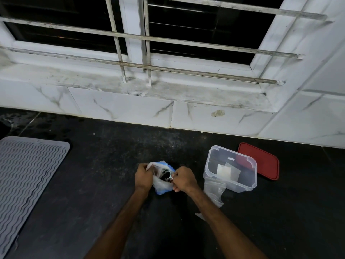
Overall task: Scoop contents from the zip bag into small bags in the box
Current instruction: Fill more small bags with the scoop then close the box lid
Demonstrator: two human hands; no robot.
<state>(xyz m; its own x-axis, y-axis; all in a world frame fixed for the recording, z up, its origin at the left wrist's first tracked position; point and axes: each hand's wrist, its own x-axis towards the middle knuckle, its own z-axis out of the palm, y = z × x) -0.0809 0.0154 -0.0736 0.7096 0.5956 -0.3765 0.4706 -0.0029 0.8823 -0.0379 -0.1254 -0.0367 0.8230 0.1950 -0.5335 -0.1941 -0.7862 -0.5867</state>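
Blue-edged clear plastic zip bag (162,185) is being held open, fingers of left hand (143,177) and right hand (183,179) gripping its mouth. Flat white small bags (224,171) in the clear plastic box (250,184) are seemingly awaiting filling.

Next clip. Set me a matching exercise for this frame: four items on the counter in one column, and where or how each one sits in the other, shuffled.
Things:
1. zip bag
2. box
3. lid
4. mat

Places or states:
A. lying flat at the left edge of the counter
B. gripped by the left hand and the right hand
C. lying flat behind the box, to its right
D. uncovered, with small bags inside

Pairs: 1-B, 2-D, 3-C, 4-A
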